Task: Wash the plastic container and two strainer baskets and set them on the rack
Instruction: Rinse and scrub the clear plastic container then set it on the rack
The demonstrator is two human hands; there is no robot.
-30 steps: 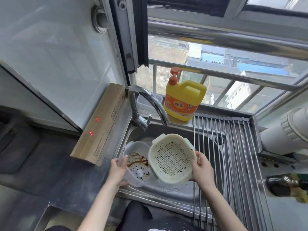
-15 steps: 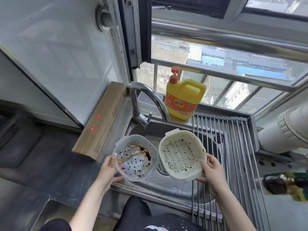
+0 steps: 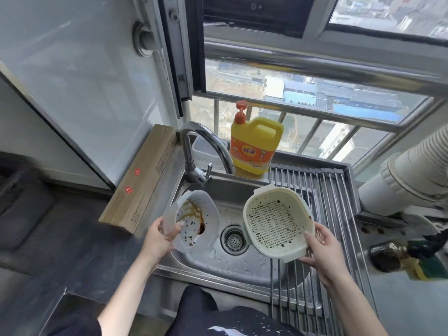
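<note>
At about nine o'clock from the drain, the left hand (image 3: 160,235) pinches the near rim of a translucent white plastic strainer basket (image 3: 194,219), thumb inside the wall and fingers wrapped behind it. The basket is tipped so its round-holed floor faces the camera, and brown sauce streaks run down toward a dark pool at its lower edge; held this way over the stainless steel sink (image 3: 232,265), the residue would drip into the basin rather than onto the counter, as I judge it. A curved chrome faucet (image 3: 206,146) arches from eleven o'clock, its spout ending above and between the two baskets; no water shows. The round drain strainer (image 3: 234,240) sits in the middle of the basin, with droplets scattered around it.

At three o'clock, the right hand (image 3: 324,248) cradles a cream plastic strainer basket with slotted holes (image 3: 276,221), fingers curled under its lower rim and thumb lying on the inner wall. It is tilted up too, dark specks dotting the mesh, and hangs over the left edge of the steel roll-up drying rack (image 3: 322,190) that spans the sink's right half. A yellow dish-soap jug with an orange pump (image 3: 254,144) stands at twelve o'clock on the sill.

A clear lidded plastic container (image 3: 201,151) sits behind the faucet; whether it is the task's container I cannot tell. Washing looks barely begun.
</note>
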